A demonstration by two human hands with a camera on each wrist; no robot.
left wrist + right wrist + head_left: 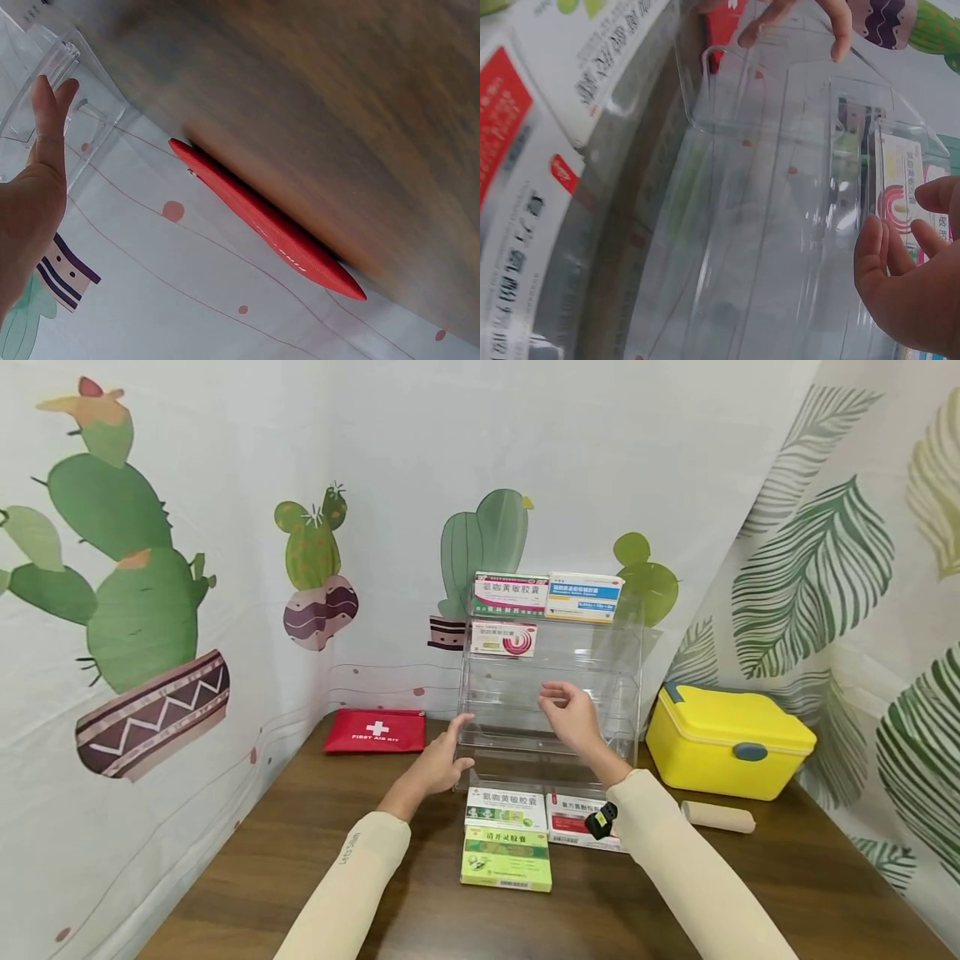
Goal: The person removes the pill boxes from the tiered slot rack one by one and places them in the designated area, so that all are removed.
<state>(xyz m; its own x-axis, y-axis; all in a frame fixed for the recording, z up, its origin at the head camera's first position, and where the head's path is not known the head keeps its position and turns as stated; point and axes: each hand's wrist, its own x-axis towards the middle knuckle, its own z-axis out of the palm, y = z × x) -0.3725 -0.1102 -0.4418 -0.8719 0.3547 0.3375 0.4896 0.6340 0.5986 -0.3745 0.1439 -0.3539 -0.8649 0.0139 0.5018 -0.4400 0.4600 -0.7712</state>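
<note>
A clear plastic tiered rack stands upright on the table. My left hand is at the rack's left side, fingers extended along its edge, thumb toward the front. In front of the middle tiers is my right hand, fingers loosely bent and nothing between them. On the top tier sit a pink-and-green medicine box and a blue-and-orange medicine box. Below them, a white box with a pink spiral occupies the second tier's left end; the right wrist view shows this spiral box near my right fingers.
Before the rack lie a white-and-green box, a lime-green box and a red-and-white box, partly behind the right sleeve. A red first aid pouch lies left; a yellow case and a beige roll are right.
</note>
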